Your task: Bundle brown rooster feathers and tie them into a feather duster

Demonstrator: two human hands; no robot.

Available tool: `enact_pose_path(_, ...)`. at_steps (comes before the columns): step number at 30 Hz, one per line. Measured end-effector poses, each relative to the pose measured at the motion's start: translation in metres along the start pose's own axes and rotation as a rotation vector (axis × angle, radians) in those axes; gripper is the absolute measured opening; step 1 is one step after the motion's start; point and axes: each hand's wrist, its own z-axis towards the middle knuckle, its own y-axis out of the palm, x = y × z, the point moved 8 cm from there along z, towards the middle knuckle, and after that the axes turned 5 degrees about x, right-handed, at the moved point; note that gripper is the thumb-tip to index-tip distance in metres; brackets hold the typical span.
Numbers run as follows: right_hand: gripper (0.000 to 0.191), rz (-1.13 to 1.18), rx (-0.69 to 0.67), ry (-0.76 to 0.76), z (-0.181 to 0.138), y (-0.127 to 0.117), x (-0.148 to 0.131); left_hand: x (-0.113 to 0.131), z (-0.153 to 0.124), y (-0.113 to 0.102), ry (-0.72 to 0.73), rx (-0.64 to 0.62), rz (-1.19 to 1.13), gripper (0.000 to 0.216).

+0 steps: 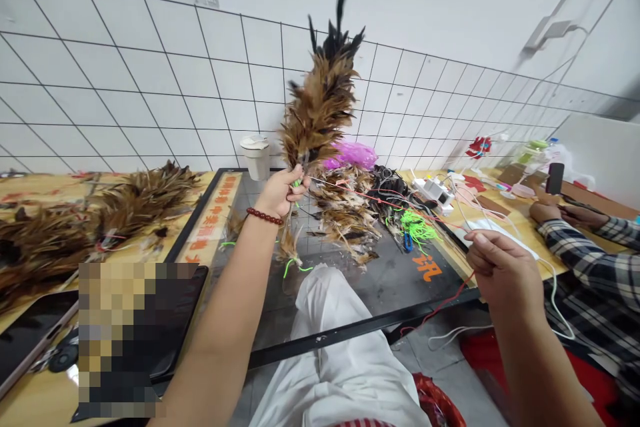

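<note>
My left hand (281, 195), with a beaded bracelet at the wrist, is closed around the base of a feather duster (321, 103). The brown feathers stand upright, tipped with long black ones. Out to the right, my right hand (505, 273) is closed in a pinch on a red string (454, 297). One part of the string stretches taut toward the base of the feathers, and its loose tail hangs below the table edge. Loose brown feathers (345, 213) lie in a pile between the hands, beside bright green cords (418, 227).
A lidded white cup (255, 157) stands by the wire grid (175, 73) at the back. Feather bundles (145, 197) and a dark tablet-like device (183, 320) lie left. White adapters (434, 193) and cables are right, near a co-worker's plaid sleeve (585, 257).
</note>
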Motion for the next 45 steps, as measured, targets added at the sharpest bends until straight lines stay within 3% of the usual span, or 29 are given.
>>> enact_pose_path(5,0.017,-0.008,-0.007,-0.008,0.001,-0.004,-0.001,-0.001,-0.001,0.002,-0.063,-0.085,-0.091,0.031)
enact_pose_path(12,0.013,-0.031,-0.006,-0.056,0.001,-0.006,-0.008,0.014,-0.002,-0.012,0.103,0.107,0.074,0.027)
enact_pose_path(19,0.014,-0.097,0.046,-0.079,0.001,-0.017,-0.016,0.014,-0.002,-0.011,0.091,0.037,0.067,0.032)
enact_pose_path(24,0.021,-0.193,0.08,-0.05,-0.005,-0.036,-0.011,0.022,-0.004,-0.018,0.197,0.191,0.206,0.028)
enact_pose_path(26,0.023,-0.357,-0.035,0.021,-0.009,-0.039,-0.002,0.02,-0.004,-0.016,0.182,0.206,0.184,0.028)
enact_pose_path(27,0.024,-0.479,-0.182,0.086,-0.014,-0.034,0.006,0.017,-0.003,-0.013,0.159,0.189,0.157,0.028)
enact_pose_path(30,0.025,-0.822,-0.796,0.211,-0.044,0.0,0.034,0.01,-0.004,0.0,0.086,0.102,0.062,0.029)
enact_pose_path(31,0.026,-0.868,-0.907,0.169,-0.05,0.015,0.036,0.007,-0.004,0.004,0.068,0.069,0.036,0.029)
enact_pose_path(33,0.036,-0.835,-0.87,0.032,-0.046,0.051,0.033,0.003,-0.006,0.013,0.037,0.01,0.002,0.029)
enact_pose_path(35,0.037,-0.66,-0.813,-0.024,-0.04,0.1,0.034,-0.002,-0.008,0.021,0.013,-0.028,-0.009,0.03)
enact_pose_path(40,0.038,-0.162,-0.64,0.008,-0.025,0.218,0.054,-0.009,-0.01,0.032,-0.008,-0.06,-0.018,0.032)
enact_pose_path(42,0.037,-0.098,-0.685,0.09,-0.027,0.248,0.066,-0.009,-0.009,0.03,-0.013,-0.05,-0.042,0.032)
enact_pose_path(45,0.036,-0.022,-0.666,0.129,-0.021,0.263,0.068,-0.007,-0.009,0.027,-0.039,-0.069,-0.095,0.031)
